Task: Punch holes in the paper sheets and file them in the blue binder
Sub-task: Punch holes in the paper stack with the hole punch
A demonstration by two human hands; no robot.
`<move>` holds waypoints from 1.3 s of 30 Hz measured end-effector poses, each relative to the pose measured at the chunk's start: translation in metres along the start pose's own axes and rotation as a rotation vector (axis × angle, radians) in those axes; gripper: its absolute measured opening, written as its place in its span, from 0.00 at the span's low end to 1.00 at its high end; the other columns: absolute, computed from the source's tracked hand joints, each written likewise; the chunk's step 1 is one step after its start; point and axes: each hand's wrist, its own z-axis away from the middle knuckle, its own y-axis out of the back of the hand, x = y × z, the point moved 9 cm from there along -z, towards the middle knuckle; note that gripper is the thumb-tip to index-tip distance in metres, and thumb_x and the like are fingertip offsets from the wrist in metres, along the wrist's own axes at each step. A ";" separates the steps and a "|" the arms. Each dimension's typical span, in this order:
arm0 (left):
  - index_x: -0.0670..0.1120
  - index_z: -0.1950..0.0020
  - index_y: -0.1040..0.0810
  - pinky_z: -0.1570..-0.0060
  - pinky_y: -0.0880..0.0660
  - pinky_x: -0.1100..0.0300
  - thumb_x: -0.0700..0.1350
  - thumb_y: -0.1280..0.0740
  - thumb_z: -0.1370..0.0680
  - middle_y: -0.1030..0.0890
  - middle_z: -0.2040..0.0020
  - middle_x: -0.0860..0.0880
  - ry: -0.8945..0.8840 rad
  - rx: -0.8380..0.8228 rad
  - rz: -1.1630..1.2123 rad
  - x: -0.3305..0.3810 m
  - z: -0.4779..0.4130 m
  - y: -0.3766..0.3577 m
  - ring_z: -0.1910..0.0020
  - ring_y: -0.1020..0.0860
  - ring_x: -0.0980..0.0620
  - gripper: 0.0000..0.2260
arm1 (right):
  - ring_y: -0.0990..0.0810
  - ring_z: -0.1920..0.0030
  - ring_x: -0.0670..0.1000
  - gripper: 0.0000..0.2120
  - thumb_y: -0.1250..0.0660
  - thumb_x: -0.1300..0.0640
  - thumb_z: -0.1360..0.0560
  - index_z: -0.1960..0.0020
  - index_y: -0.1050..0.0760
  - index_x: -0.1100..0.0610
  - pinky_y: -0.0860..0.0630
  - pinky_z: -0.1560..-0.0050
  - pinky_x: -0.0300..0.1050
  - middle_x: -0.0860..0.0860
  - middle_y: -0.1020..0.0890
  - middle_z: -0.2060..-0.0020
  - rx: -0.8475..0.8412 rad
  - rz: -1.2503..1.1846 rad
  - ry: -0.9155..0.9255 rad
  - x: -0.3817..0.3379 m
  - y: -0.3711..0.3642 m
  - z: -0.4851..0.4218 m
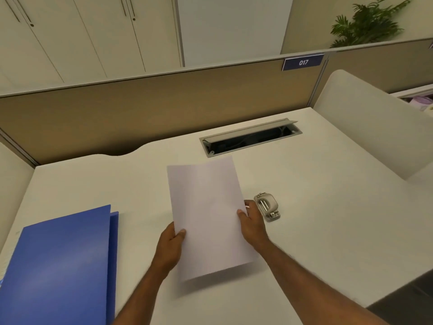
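White paper sheets (207, 214) are held up over the middle of the desk, lifted enough to cast a shadow below. My left hand (172, 245) grips their left edge with the thumb on top. My right hand (251, 221) grips the right edge the same way. A small metal hole punch (267, 206) sits on the desk just right of my right hand, not touched. The blue binder (63, 266) lies closed and flat at the near left, apart from both hands.
The white desk (328, 219) has an open cable tray slot (250, 137) behind the sheets. A tan partition (152, 109) closes the back, and a white curved divider (375, 127) stands at the right. The desk's front edge drops off at the lower right.
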 end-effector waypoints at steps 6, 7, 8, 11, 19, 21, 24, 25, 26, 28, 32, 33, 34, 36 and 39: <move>0.47 0.41 0.23 0.52 0.22 0.50 0.43 0.35 0.22 0.17 0.45 0.47 0.170 -0.070 0.238 -0.022 0.006 -0.027 0.48 0.18 0.44 0.11 | 0.20 0.46 0.56 0.09 0.39 0.64 0.24 0.46 0.26 0.55 0.26 0.45 0.48 0.54 0.18 0.48 -0.079 0.021 -0.079 0.023 0.008 -0.011; 0.48 0.40 0.24 0.48 0.22 0.47 0.45 0.35 0.22 0.17 0.45 0.48 0.196 -0.091 0.281 -0.026 0.005 -0.036 0.47 0.18 0.44 0.12 | 0.20 0.46 0.56 0.09 0.39 0.64 0.24 0.47 0.26 0.54 0.26 0.45 0.48 0.54 0.18 0.48 -0.081 0.016 -0.096 0.028 0.011 -0.014; 0.49 0.38 0.25 0.44 0.23 0.45 0.45 0.35 0.22 0.17 0.44 0.49 0.208 -0.097 0.305 -0.028 0.005 -0.040 0.45 0.19 0.45 0.13 | 0.20 0.46 0.57 0.09 0.39 0.64 0.24 0.48 0.26 0.54 0.26 0.46 0.48 0.55 0.18 0.48 -0.081 0.009 -0.109 0.030 0.012 -0.014; 0.49 0.34 0.27 0.38 0.26 0.43 0.43 0.36 0.21 0.20 0.40 0.49 0.180 -0.032 0.237 -0.036 -0.002 -0.047 0.42 0.21 0.45 0.15 | 0.21 0.47 0.56 0.07 0.38 0.63 0.24 0.47 0.26 0.56 0.28 0.50 0.45 0.56 0.19 0.47 -0.085 0.038 -0.157 0.042 0.018 -0.020; 0.48 0.33 0.28 0.38 0.27 0.41 0.42 0.36 0.21 0.20 0.39 0.48 0.165 0.086 0.177 -0.040 -0.010 -0.056 0.42 0.22 0.43 0.16 | 0.27 0.70 0.49 0.13 0.35 0.52 0.23 0.64 0.25 0.58 0.30 0.65 0.46 0.49 0.23 0.72 0.197 0.261 0.010 0.026 0.075 -0.031; 0.47 0.33 0.28 0.38 0.27 0.42 0.41 0.37 0.21 0.20 0.39 0.47 0.160 0.090 0.176 -0.035 -0.012 -0.061 0.41 0.22 0.44 0.16 | 0.22 0.65 0.53 0.07 0.34 0.56 0.25 0.61 0.23 0.57 0.27 0.61 0.47 0.52 0.20 0.68 0.329 0.224 0.028 0.027 0.104 -0.039; 0.46 0.32 0.28 0.38 0.27 0.44 0.40 0.37 0.21 0.21 0.39 0.47 0.143 0.080 0.161 -0.027 -0.016 -0.075 0.42 0.22 0.44 0.17 | 0.20 0.56 0.55 0.06 0.33 0.57 0.25 0.51 0.21 0.59 0.29 0.55 0.43 0.53 0.18 0.59 0.336 0.241 -0.068 0.043 0.130 -0.061; 0.46 0.32 0.29 0.38 0.27 0.44 0.40 0.38 0.21 0.21 0.39 0.47 0.140 0.079 0.152 -0.024 -0.017 -0.078 0.41 0.22 0.44 0.17 | 0.21 0.56 0.54 0.09 0.33 0.56 0.25 0.47 0.21 0.59 0.30 0.54 0.42 0.52 0.19 0.58 0.287 0.249 -0.106 0.050 0.131 -0.067; 0.45 0.31 0.30 0.38 0.27 0.44 0.40 0.38 0.21 0.22 0.38 0.46 0.137 0.077 0.143 -0.022 -0.019 -0.083 0.41 0.22 0.44 0.17 | 0.21 0.57 0.53 0.10 0.32 0.55 0.25 0.45 0.22 0.59 0.31 0.54 0.41 0.51 0.19 0.59 0.230 0.256 -0.136 0.055 0.130 -0.072; 0.45 0.31 0.30 0.37 0.28 0.43 0.40 0.38 0.21 0.22 0.37 0.46 0.140 0.069 0.128 -0.020 -0.021 -0.092 0.40 0.23 0.43 0.18 | 0.22 0.60 0.51 0.11 0.32 0.54 0.25 0.44 0.22 0.57 0.31 0.58 0.40 0.50 0.19 0.60 0.139 0.274 -0.151 0.059 0.125 -0.078; 0.44 0.31 0.30 0.39 0.27 0.47 0.40 0.39 0.21 0.22 0.38 0.45 0.141 0.083 0.092 -0.017 -0.025 -0.101 0.41 0.23 0.44 0.17 | 0.21 0.62 0.49 0.09 0.31 0.54 0.25 0.47 0.20 0.56 0.28 0.61 0.38 0.51 0.17 0.63 0.078 0.246 -0.140 0.059 0.116 -0.081; 0.44 0.32 0.30 0.40 0.27 0.48 0.39 0.39 0.21 0.22 0.38 0.45 0.145 0.089 0.087 -0.017 -0.025 -0.101 0.42 0.23 0.43 0.17 | 0.20 0.63 0.50 0.09 0.31 0.54 0.26 0.47 0.20 0.56 0.27 0.60 0.39 0.51 0.17 0.64 0.076 0.238 -0.139 0.060 0.115 -0.082; 0.43 0.32 0.30 0.40 0.27 0.49 0.39 0.39 0.21 0.22 0.38 0.44 0.147 0.097 0.079 -0.019 -0.026 -0.101 0.43 0.23 0.43 0.17 | 0.20 0.63 0.50 0.09 0.31 0.55 0.26 0.48 0.20 0.57 0.26 0.59 0.41 0.50 0.17 0.65 0.079 0.231 -0.143 0.060 0.113 -0.082; 0.43 0.32 0.30 0.40 0.27 0.49 0.39 0.39 0.20 0.23 0.38 0.43 0.151 0.112 0.064 -0.020 -0.026 -0.099 0.43 0.23 0.43 0.17 | 0.20 0.63 0.51 0.08 0.31 0.56 0.26 0.48 0.20 0.57 0.25 0.57 0.44 0.51 0.17 0.66 0.085 0.214 -0.156 0.062 0.112 -0.082; 0.43 0.31 0.31 0.39 0.28 0.48 0.40 0.39 0.21 0.23 0.37 0.44 0.148 0.119 0.041 -0.019 -0.027 -0.102 0.41 0.24 0.42 0.17 | 0.19 0.62 0.52 0.06 0.32 0.57 0.26 0.50 0.20 0.56 0.23 0.57 0.45 0.53 0.15 0.63 0.090 0.204 -0.161 0.062 0.112 -0.081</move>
